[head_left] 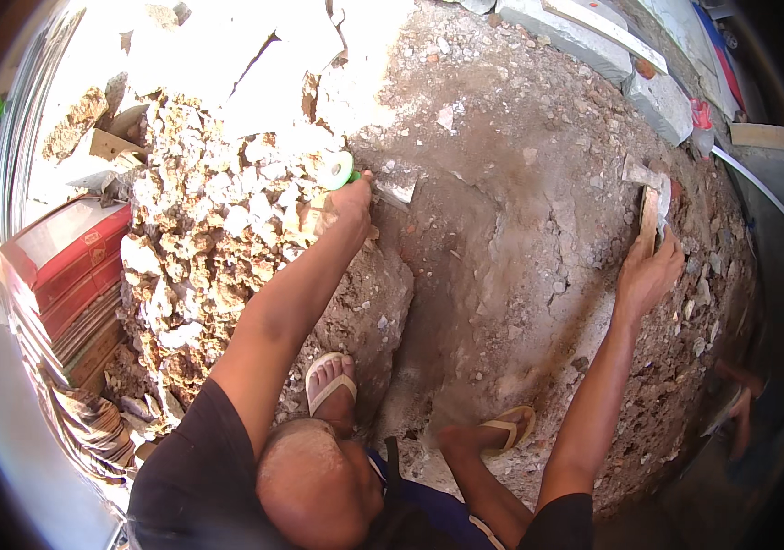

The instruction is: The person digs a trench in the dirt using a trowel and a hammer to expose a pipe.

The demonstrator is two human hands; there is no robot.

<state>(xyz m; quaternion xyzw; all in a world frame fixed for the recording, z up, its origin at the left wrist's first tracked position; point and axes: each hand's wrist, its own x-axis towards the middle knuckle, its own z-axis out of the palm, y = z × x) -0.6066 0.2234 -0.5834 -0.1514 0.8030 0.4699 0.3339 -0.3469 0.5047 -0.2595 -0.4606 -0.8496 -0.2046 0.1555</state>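
Note:
My left hand point(352, 201) grips a green tool with a round guard point(338, 170), apparently a chisel; its working end is hidden. It is held beside a heap of broken rubble point(220, 227), near a pale flat fragment point(398, 190). Well off to the right, my right hand point(649, 275) is closed around a hammer point(648, 213) by its wooden handle. The dusty hammer head point(641, 173) points away from me, over the dug earth floor point(522, 206). Between my sandalled feet runs a shallow trench point(426, 323).
Red cartons point(79, 254) are stacked left of the rubble. Grey concrete blocks point(660, 103) line the upper right, with a plastic bottle point(702, 130) and a white hose point(756, 182) beside them. Another person's limb point(742, 412) shows dimly at the right rim.

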